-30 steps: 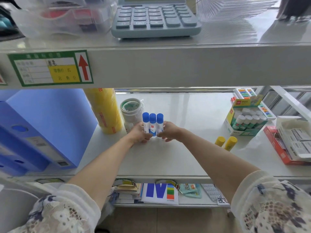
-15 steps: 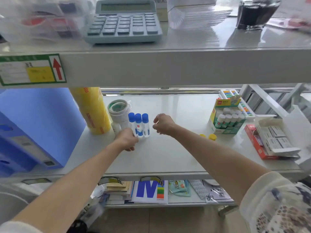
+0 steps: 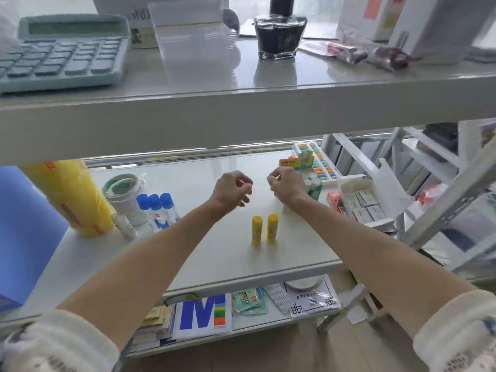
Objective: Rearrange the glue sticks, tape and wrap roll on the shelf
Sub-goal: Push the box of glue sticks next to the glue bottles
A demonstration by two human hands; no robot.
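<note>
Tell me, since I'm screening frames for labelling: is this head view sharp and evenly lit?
Head view: wide-angle bending curves the upper shelf edge; the calculator and right-hand racking are smeared by motion; glare streaks the glossy upper shelf beneath the ink bottle; the yellow glue sticks stay fairly crisp.

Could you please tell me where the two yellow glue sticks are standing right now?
The yellow glue sticks stand upright, side by side on the middle shelf, just below and between both hands.
</note>
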